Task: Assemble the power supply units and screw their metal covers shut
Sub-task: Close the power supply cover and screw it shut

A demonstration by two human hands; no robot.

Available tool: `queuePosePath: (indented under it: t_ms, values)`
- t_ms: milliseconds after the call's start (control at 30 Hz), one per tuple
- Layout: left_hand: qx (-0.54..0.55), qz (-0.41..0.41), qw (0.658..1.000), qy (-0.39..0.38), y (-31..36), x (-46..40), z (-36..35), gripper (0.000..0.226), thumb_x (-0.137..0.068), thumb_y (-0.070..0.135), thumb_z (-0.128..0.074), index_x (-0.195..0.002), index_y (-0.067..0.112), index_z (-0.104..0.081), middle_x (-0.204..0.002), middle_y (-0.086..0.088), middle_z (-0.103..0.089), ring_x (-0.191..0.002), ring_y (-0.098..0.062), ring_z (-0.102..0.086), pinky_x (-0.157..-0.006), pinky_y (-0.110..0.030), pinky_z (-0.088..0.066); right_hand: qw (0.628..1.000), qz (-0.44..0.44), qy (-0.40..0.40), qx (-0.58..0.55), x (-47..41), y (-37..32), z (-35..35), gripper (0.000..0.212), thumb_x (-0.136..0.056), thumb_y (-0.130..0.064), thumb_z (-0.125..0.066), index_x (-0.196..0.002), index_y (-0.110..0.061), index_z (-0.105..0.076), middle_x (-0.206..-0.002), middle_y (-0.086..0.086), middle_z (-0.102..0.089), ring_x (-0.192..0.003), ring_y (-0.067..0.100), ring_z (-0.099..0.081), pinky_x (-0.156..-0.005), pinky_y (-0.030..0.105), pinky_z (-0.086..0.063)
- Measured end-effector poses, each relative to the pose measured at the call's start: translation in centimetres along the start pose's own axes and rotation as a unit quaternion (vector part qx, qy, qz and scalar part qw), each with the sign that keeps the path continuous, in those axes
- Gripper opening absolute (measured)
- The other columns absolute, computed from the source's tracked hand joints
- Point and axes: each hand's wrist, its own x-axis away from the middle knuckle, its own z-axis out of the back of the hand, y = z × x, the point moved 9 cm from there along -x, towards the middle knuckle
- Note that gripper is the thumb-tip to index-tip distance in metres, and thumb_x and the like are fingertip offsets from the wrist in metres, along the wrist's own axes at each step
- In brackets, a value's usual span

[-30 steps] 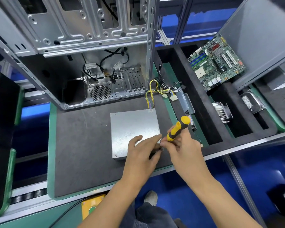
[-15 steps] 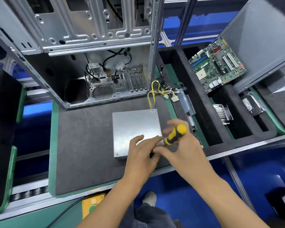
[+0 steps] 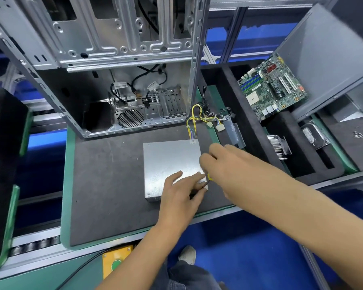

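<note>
The power supply unit (image 3: 172,164), a grey metal box, lies flat on the dark foam surface (image 3: 107,185), near its front right part. A bundle of yellow and black wires (image 3: 199,118) comes out of its far right corner and goes toward the foam tray (image 3: 252,130) at the right. The left hand (image 3: 183,194) rests on the near right corner of the metal cover, and its fingers are bent around the dark shaft of a screwdriver (image 3: 208,178), so this grip is clamped on the tool. The right hand (image 3: 224,162) is above the same corner and closes around the screwdriver handle; only a small yellow part of the handle shows under the palm. Behind the unit stands an open computer case (image 3: 122,55) of bare metal. A green motherboard (image 3: 272,88) leans in the tray, with a heatsink (image 3: 279,146) nearer to the front.
</note>
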Motion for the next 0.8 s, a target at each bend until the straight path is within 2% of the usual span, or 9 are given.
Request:
queuePosePath:
  t_ms: [100, 233, 333, 400, 433, 533, 600, 667, 800]
  values:
    - [0.01, -0.003, 1.0, 0.008, 0.1, 0.0, 0.2, 0.012, -0.082, 0.01, -0.074, -0.085, 0.019, -0.067, -0.069, 0.024, -0.058, -0.088, 0.01, -0.051, -0.108, -0.027, -0.031, 0.998, -0.007, -0.025, 0.055, -0.7, -0.8, 0.2, 0.026, -0.092, -0.002, -0.028, -0.113, -0.015, -0.037, -0.096, 0.005, -0.036, -0.073, 0.029, -0.045, -0.062, 0.036, -0.04]
    - [0.016, 0.011, 1.0, -0.002, -0.5, -0.1, 0.0, 0.016, -0.088, 0.02, -0.072, -0.104, 0.02, -0.071, -0.085, 0.018, -0.074, -0.099, 0.004, -0.054, -0.113, -0.021, -0.024, 0.997, 0.009, -0.061, 0.043, -0.5, -0.3, 0.2, 0.029, -0.087, -0.002, -0.052, -0.102, -0.018, -0.032, -0.105, 0.004, -0.028, -0.076, 0.023, -0.043, -0.073, 0.04, -0.051]
    - [0.027, -0.006, 0.999, 0.027, -0.1, 0.0, 0.4, 0.027, -0.081, 0.014, -0.078, -0.107, 0.018, -0.072, -0.085, 0.014, -0.075, -0.106, 0.008, -0.047, -0.109, -0.015, -0.022, 0.994, -0.037, -0.051, 0.09, -0.6, 0.6, 0.5, 0.011, -0.1, -0.017, -0.05, -0.109, -0.014, -0.045, -0.096, 0.002, -0.029, -0.082, 0.03, -0.057, -0.072, 0.036, -0.05]
    - [0.023, -0.02, 0.999, 0.033, 0.2, 0.0, 0.5, 0.028, -0.08, 0.012, -0.078, -0.106, 0.019, -0.071, -0.084, 0.014, -0.075, -0.103, 0.007, -0.049, -0.109, -0.018, -0.024, 0.992, -0.041, -0.061, 0.102, -0.5, 0.7, -0.1, 0.014, -0.105, -0.026, -0.043, -0.114, -0.016, -0.048, -0.096, 0.003, -0.034, -0.098, 0.033, -0.06, -0.071, 0.035, -0.043]
    - [0.02, -0.021, 0.999, 0.029, 0.1, 0.0, 0.4, 0.027, -0.081, 0.013, -0.077, -0.107, 0.02, -0.071, -0.084, 0.014, -0.074, -0.099, 0.004, -0.053, -0.11, -0.019, -0.024, 0.992, -0.029, -0.069, 0.105, -0.5, 0.5, -0.5, 0.008, -0.103, -0.02, -0.046, -0.111, -0.018, -0.046, -0.101, 0.004, -0.036, -0.1, 0.032, -0.057, -0.074, 0.034, -0.045]
    - [0.02, -0.01, 1.0, 0.016, 0.0, 0.0, 0.3, 0.027, -0.083, 0.014, -0.075, -0.109, 0.02, -0.071, -0.085, 0.015, -0.074, -0.09, -0.003, -0.062, -0.111, -0.019, -0.023, 0.995, -0.004, -0.049, 0.085, -0.5, 0.0, -0.8, 0.026, -0.092, -0.002, -0.051, -0.098, -0.02, -0.033, -0.113, 0.008, -0.036, -0.099, 0.027, -0.049, -0.083, 0.038, -0.05]
    - [0.026, -0.007, 0.999, 0.018, 0.1, 0.0, 0.4, 0.029, -0.082, 0.012, -0.075, -0.109, 0.02, -0.071, -0.084, 0.016, -0.074, -0.089, -0.003, -0.062, -0.111, -0.021, -0.025, 0.993, -0.046, -0.04, 0.099, -0.6, 0.6, -0.2, 0.012, -0.1, -0.017, -0.052, -0.099, -0.018, -0.04, -0.104, 0.005, -0.041, -0.099, 0.028, -0.055, -0.075, 0.036, -0.048]
    - [0.029, -0.007, 0.999, 0.018, 0.2, 0.0, 0.4, 0.029, -0.081, 0.011, -0.075, -0.108, 0.021, -0.071, -0.084, 0.017, -0.073, -0.087, -0.002, -0.063, -0.111, -0.022, -0.025, 0.993, -0.068, -0.026, 0.089, -0.3, 1.3, 0.1, 0.021, -0.104, -0.038, -0.045, -0.102, -0.017, -0.044, -0.099, 0.002, -0.046, -0.099, 0.03, -0.059, -0.07, 0.034, -0.042]
    - [0.026, -0.009, 1.0, 0.011, 0.3, 0.0, 0.4, 0.029, -0.082, 0.014, -0.076, -0.109, 0.02, -0.07, -0.087, 0.015, -0.074, -0.089, 0.0, -0.065, -0.111, -0.022, -0.026, 1.0, -0.002, -0.029, -0.01, 0.2, 0.4, 0.1, 0.021, -0.096, -0.011, -0.051, -0.114, -0.02, -0.048, -0.116, 0.003, -0.038, -0.09, 0.022, -0.05, -0.085, 0.035, -0.048]
